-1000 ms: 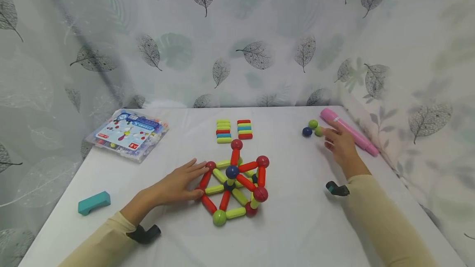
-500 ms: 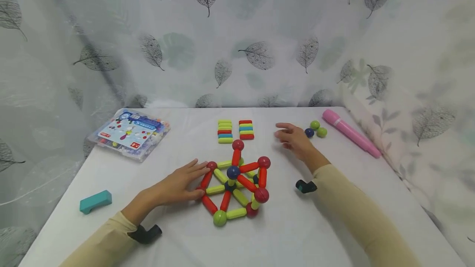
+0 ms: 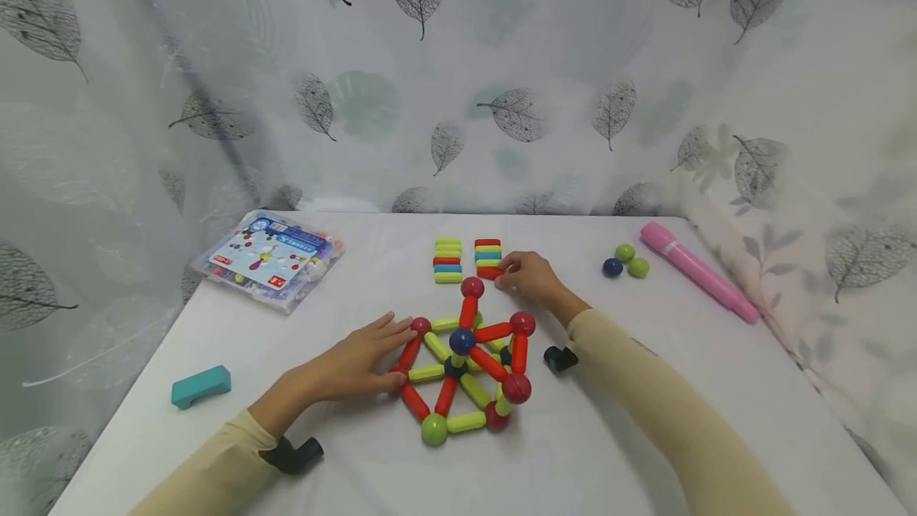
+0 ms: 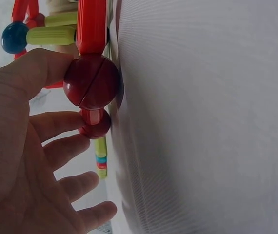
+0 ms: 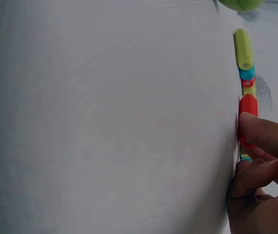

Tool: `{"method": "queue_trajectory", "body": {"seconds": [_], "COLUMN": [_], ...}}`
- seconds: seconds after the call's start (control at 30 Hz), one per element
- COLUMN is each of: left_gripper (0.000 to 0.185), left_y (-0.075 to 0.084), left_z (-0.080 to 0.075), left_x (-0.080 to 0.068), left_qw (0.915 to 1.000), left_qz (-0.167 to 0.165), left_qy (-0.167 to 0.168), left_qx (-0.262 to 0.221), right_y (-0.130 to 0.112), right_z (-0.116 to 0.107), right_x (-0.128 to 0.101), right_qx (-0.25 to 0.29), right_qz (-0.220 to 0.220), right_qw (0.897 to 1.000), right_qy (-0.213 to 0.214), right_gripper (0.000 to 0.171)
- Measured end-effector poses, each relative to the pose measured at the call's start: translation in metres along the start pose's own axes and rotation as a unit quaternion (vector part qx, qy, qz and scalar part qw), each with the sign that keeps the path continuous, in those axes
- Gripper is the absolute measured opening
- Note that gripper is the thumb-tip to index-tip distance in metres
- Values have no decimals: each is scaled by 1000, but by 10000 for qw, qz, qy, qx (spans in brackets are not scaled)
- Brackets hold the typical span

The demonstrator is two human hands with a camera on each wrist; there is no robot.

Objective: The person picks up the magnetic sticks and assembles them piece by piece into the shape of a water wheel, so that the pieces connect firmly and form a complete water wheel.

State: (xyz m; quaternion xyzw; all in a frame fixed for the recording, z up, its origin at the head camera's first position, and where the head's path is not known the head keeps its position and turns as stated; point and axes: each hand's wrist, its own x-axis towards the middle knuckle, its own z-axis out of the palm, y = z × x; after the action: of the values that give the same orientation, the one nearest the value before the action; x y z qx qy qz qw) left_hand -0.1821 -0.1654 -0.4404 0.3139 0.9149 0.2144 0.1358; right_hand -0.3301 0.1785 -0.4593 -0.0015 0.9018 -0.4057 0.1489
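A ball-and-stick magnetic building structure of red, yellow-green and dark blue parts stands mid-table. At its left side rests my left hand, fingers extended, thumb and fingertips touching two red balls. In the left wrist view the thumb lies against the nearer red ball. My right hand is behind the structure at the nearest end of the right-hand row of rods. The right wrist view shows its thumb and index finger pinching a red magnetic rod, which lies low at the table surface.
Left of that row lies another row of coloured rods. Two green balls and a dark blue ball sit by a pink marker-shaped tube. A plastic box of parts stands back left, a teal block front left.
The right hand has left the green and blue balls, moved left across the table and taken hold of the front red rod. The left hand stays at the structure. The head view shifts slightly.
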Motion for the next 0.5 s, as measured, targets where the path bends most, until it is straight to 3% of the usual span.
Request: {"method": "queue_trajectory", "body": {"seconds": [0.1, 0.17, 0.27, 0.37, 0.5], "left_gripper": [71, 71, 71, 70, 69], "left_y": [1, 2, 3, 4, 4], "left_z": [0, 0, 0, -2, -2], "left_x": [1, 2, 2, 1, 0], "left_qw": [10000, 10000, 10000, 10000, 9999], "left_qz": [66, 77, 85, 48, 52], "left_qy": [6, -10, -17, -10, -1], "left_qx": [8, 9, -22, -68, -160], "right_y": [0, 0, -1, -4, -10], "right_z": [0, -1, -6, -12, -18], "right_x": [-6, -14, -34, -60, -92], "right_qx": [-284, -103, 669, 1512, 2088], "right_qz": [-68, 42, 408, 775, 782], "right_qw": [9995, 9998, 9969, 9854, 9738], "right_qy": [128, 137, 62, -88, -440], "right_gripper": [34, 35, 38, 39, 36]}}
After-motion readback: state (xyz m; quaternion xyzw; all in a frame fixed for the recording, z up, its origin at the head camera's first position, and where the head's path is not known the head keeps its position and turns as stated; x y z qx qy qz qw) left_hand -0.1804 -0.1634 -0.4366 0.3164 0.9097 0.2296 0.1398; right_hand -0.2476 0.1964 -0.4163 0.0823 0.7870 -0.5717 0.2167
